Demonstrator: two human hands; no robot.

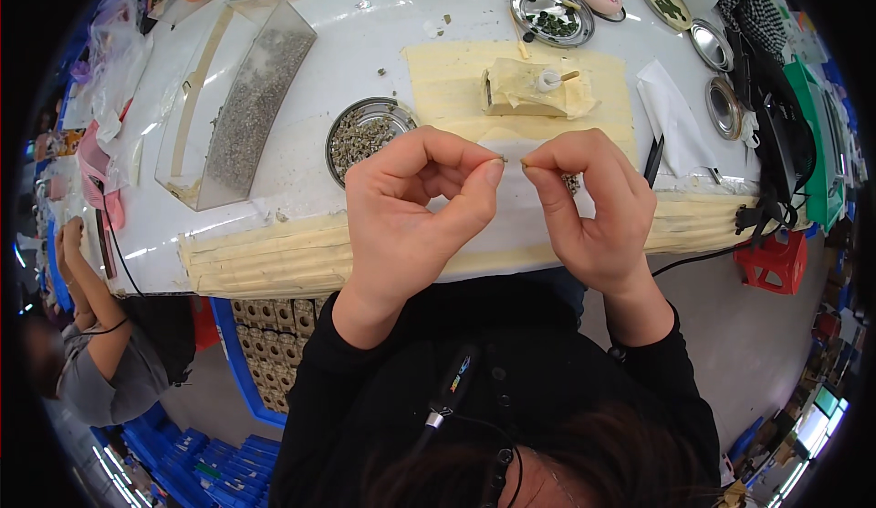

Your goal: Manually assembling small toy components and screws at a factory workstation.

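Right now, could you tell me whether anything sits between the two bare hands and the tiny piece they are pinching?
Nothing visible does: the left hand and right hand meet fingertip to fingertip on the tiny piece, above the white table.

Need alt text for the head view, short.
Two bare hands, left hand and right hand, pinch a tiny part between fingertips above a white table. A round metal dish of small grey parts sits just behind the left hand.
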